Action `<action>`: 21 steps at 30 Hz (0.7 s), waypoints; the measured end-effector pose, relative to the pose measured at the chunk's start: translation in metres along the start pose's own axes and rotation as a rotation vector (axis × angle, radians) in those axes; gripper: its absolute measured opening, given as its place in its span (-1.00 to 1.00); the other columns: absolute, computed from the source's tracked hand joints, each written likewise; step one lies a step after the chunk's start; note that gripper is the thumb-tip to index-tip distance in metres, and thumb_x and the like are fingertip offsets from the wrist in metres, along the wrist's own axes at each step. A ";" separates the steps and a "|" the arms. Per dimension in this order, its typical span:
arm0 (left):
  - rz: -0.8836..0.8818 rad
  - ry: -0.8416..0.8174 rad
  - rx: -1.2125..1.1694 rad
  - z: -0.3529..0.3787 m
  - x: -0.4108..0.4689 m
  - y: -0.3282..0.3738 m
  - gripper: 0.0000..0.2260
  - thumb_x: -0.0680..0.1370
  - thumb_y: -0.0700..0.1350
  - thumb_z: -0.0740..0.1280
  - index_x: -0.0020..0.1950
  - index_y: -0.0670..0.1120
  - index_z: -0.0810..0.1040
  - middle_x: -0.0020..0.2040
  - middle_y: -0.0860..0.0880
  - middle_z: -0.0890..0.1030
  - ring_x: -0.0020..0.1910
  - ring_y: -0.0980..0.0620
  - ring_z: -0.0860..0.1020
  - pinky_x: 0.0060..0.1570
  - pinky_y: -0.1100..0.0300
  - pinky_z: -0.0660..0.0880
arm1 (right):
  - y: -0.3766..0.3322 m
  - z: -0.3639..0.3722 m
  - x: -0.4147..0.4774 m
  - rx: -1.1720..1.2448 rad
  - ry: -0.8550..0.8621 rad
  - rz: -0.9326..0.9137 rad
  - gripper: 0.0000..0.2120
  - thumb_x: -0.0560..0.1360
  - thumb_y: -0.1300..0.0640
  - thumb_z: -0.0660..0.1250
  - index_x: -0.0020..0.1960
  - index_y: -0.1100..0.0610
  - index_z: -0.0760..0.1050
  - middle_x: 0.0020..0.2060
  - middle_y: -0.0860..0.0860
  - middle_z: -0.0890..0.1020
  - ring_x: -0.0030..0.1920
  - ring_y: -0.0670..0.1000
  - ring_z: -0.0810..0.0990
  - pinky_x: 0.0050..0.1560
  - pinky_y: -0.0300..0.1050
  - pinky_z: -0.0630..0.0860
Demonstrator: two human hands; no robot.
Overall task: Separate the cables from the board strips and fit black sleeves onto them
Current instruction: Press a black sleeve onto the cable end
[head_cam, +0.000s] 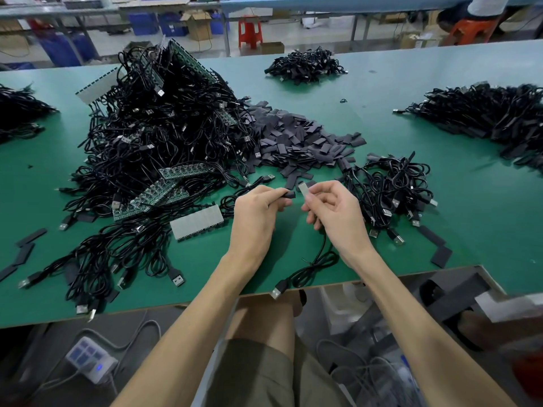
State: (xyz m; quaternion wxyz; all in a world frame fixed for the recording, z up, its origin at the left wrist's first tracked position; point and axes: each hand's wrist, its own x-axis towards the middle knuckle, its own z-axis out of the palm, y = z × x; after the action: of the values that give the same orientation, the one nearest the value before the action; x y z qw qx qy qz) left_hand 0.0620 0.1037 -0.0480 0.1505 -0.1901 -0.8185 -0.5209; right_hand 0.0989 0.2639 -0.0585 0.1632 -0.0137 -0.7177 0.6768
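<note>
A sleeve (pixel 289 195) and a cable (pixel 323 245) are held over the tabletop (pixel 470 201)
The sleeve is pinched by the left hand (pixel 255 207); the cable end is gripped by the right hand (pixel 335 210)

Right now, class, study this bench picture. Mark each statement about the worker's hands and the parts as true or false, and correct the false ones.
1. The left hand pinches a black sleeve. True.
2. The right hand holds nothing. False: it grips a small pale board piece.
3. The pile of loose sleeves lies beyond both hands. True.
4. The table has a red top. False: it is green.
5. A USB plug pokes over the table's near edge. True.
</note>
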 end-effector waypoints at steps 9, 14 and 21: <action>-0.051 0.021 -0.050 -0.001 -0.002 0.002 -0.81 0.62 -0.36 0.32 0.06 -0.21 0.72 -0.15 0.11 0.61 -0.33 0.37 0.57 -0.47 0.30 0.50 | -0.002 0.000 -0.003 0.034 0.023 -0.007 -0.94 0.62 0.14 0.39 -0.02 0.12 0.60 -0.30 0.02 0.66 -0.35 -0.06 0.56 -0.39 -0.21 0.48; -0.072 0.018 -0.084 -0.002 -0.003 0.006 -0.81 0.61 -0.36 0.33 0.01 -0.15 0.71 -0.13 0.14 0.61 -0.27 0.38 0.59 -0.43 0.27 0.51 | -0.002 0.000 -0.003 0.052 0.026 -0.002 -0.93 0.61 0.14 0.41 -0.04 0.11 0.62 -0.33 -0.01 0.64 -0.37 -0.08 0.53 -0.39 -0.24 0.47; -0.051 -0.019 -0.012 -0.001 -0.004 0.008 -0.85 0.61 -0.31 0.35 0.07 -0.21 0.72 -0.06 0.12 0.60 -0.11 0.34 0.64 0.04 0.34 0.57 | -0.003 0.001 -0.004 0.047 0.038 0.014 -0.89 0.61 0.14 0.42 -0.05 0.17 0.63 -0.37 -0.01 0.63 -0.40 -0.07 0.50 -0.43 -0.23 0.45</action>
State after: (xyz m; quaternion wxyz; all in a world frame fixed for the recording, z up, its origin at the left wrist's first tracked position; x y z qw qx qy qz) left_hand 0.0691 0.1049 -0.0431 0.1284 -0.1751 -0.8213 -0.5276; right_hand 0.1030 0.2620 -0.0562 0.1726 -0.0276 -0.6982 0.6942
